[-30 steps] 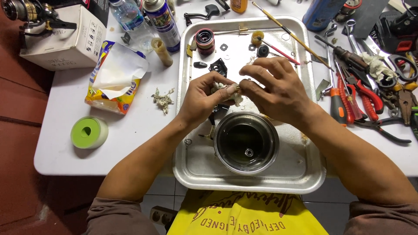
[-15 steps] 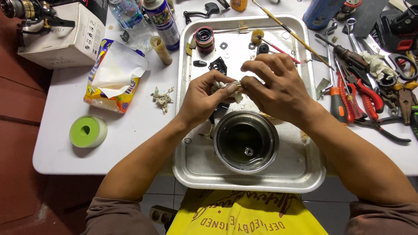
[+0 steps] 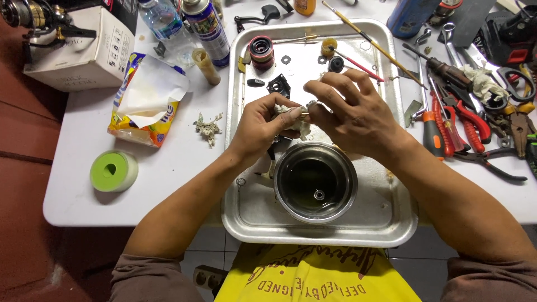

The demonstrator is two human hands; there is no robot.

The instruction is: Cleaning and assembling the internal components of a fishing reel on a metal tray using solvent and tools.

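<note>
Over a metal tray [image 3: 391, 223] my left hand [image 3: 263, 126] pinches a crumpled, dirty piece of tissue [image 3: 291, 114]. My right hand [image 3: 352, 112] grips a small metal part at the tissue's edge; the part is mostly hidden by my fingers. Both hands meet just above a round steel bowl [image 3: 316, 182] that holds dark liquid and a small ring. Several small black and brass parts, among them a red-and-black spool [image 3: 261, 50], lie at the tray's far end.
Left of the tray lie a tissue pack [image 3: 146, 98], a dirty tissue scrap [image 3: 208, 128], a green tape roll [image 3: 113, 170], a white box [image 3: 84, 50] and a spray can [image 3: 206, 28]. Pliers and screwdrivers [image 3: 464, 120] crowd the right side. Thin brushes [image 3: 369, 42] rest across the tray.
Both hands stay together over the tray; my fingers have shifted slightly around the tissue and the small part. Nothing else has moved.
</note>
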